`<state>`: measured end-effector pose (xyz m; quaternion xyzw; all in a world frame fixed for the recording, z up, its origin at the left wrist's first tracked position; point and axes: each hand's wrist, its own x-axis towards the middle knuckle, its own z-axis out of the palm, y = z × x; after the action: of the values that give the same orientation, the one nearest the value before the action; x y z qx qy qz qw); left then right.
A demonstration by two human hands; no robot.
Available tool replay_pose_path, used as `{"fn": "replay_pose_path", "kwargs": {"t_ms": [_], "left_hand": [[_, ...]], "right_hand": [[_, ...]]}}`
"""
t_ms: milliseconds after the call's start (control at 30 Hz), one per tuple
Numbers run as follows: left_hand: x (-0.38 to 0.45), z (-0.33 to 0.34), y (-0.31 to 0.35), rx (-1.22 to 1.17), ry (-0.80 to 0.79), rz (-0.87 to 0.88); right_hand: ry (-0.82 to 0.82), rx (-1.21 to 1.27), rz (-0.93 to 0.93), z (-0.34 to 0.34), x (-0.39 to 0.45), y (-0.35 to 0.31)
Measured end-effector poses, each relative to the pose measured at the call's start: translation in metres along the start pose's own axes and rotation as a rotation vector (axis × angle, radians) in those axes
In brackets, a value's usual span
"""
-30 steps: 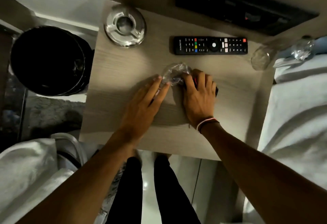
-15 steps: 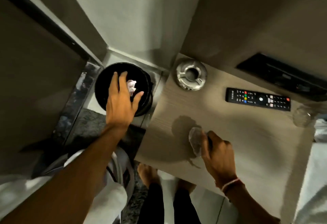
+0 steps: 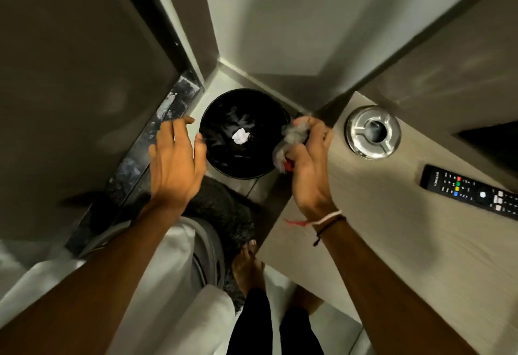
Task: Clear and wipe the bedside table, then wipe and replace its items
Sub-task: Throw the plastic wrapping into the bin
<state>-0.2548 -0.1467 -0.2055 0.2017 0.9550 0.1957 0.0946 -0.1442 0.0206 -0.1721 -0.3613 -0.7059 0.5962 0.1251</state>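
Right hand, grip clamped on a crumpled clear plastic wrapper with a red fleck, sits at the wood-grain counter edge. Left hand is empty, fingers spread. Between them below: round black bin containing a white paper wad. Beyond the right grip: steel ashtray, black remote.

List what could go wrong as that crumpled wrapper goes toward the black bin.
1. The right hand holds the crumpled plastic wrapper at the rim of the black bin, not over its middle; released now, it might land on the floor.
2. The wrapper hangs loosely from the fingers, so a piece could slip early.
3. The glass ashtray sits near the bedside table corner, close to the right hand; a backward swing could knock it.
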Motion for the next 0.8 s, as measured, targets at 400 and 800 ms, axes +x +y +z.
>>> {"fn": "replay_pose_path", "kwargs": {"t_ms": [400, 800], "left_hand": [[0.007, 0.004, -0.016, 0.078, -0.049, 0.052], [-0.003, -0.001, 0.073, 0.182, -0.189, 0.364]], "right_hand": [[-0.438, -1.114, -0.097, 0.035, 0.043, 0.042], [0.120, -1.097, -0.142, -0.128, -0.026, 0.046]]}}
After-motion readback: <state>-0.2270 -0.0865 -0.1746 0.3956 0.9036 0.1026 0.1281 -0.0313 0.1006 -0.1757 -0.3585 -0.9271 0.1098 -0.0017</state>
